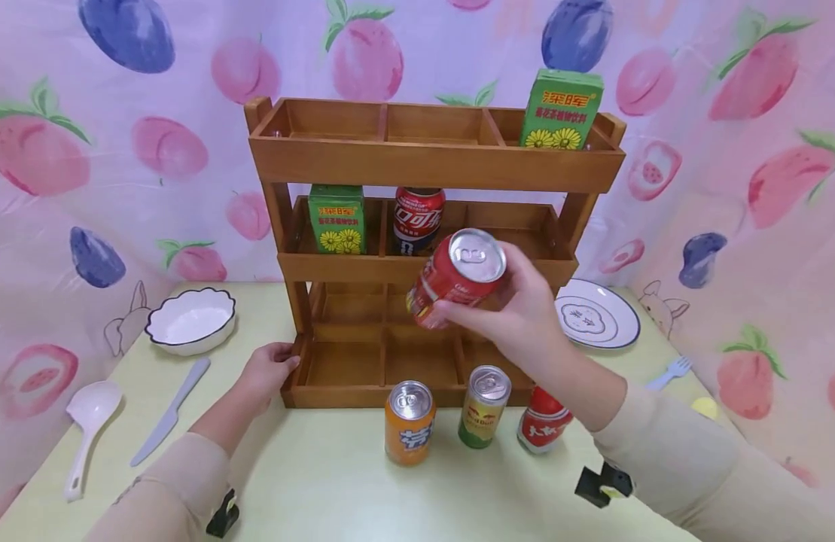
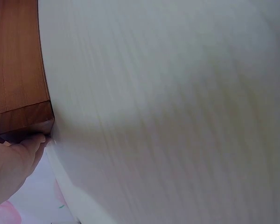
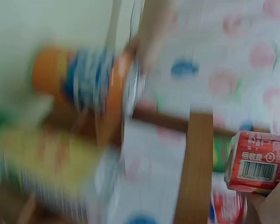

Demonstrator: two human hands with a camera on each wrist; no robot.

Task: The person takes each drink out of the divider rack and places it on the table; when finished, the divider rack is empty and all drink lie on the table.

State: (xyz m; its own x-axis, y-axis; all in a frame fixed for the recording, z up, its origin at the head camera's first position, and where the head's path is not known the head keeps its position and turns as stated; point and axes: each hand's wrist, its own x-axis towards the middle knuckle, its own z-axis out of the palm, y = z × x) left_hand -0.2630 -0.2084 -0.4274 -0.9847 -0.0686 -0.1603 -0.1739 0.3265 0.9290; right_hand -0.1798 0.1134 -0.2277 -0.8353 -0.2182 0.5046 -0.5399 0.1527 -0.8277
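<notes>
My right hand grips a red cola can, tilted, in front of the wooden rack's middle tier; its barcode side shows in the right wrist view. My left hand holds the lower left end of the wooden rack, and in the left wrist view its fingertips lie against the rack's corner. On the table before the rack stand an orange soda can, a Red Bull can and a red-and-white can, partly covered by my right forearm.
Green drink cartons stand on the top tier and middle tier, the latter beside another cola can. Left lie a white bowl, knife and ladle; right, a plate and blue fork.
</notes>
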